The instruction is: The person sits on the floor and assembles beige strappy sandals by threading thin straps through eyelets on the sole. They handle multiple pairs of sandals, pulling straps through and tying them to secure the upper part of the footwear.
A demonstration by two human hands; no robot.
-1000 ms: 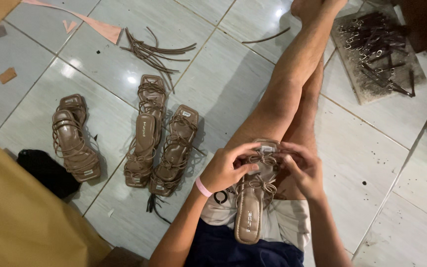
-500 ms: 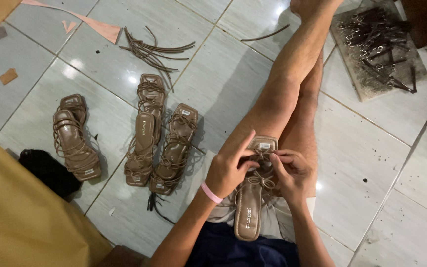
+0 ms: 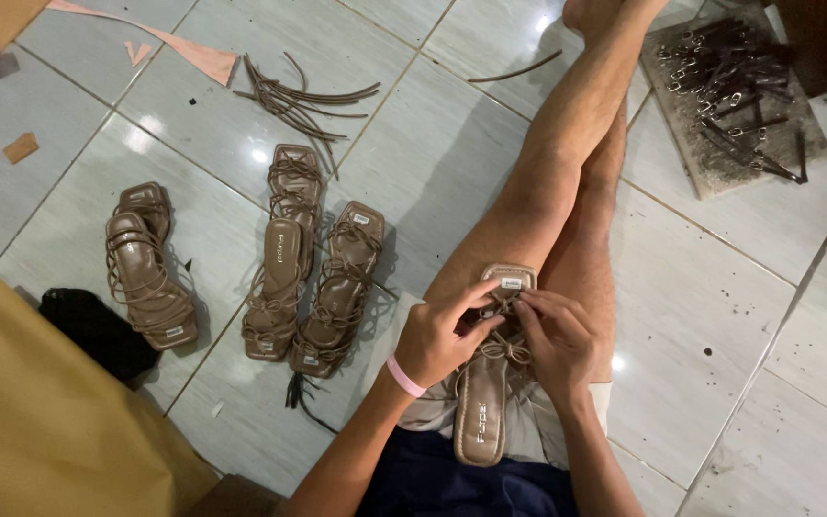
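A shoemaking workshop floor: finished sandals (image 3: 289,258), loose straps (image 3: 299,96), buckle tray (image 3: 734,96).

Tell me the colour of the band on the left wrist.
Pink. The wristband sits just behind the left hand, plain in the head view.

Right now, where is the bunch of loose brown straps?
In the head view, the loose brown straps lie on the tiled floor at the upper left, just beyond the row of finished sandals and beside a pink paper scrap.
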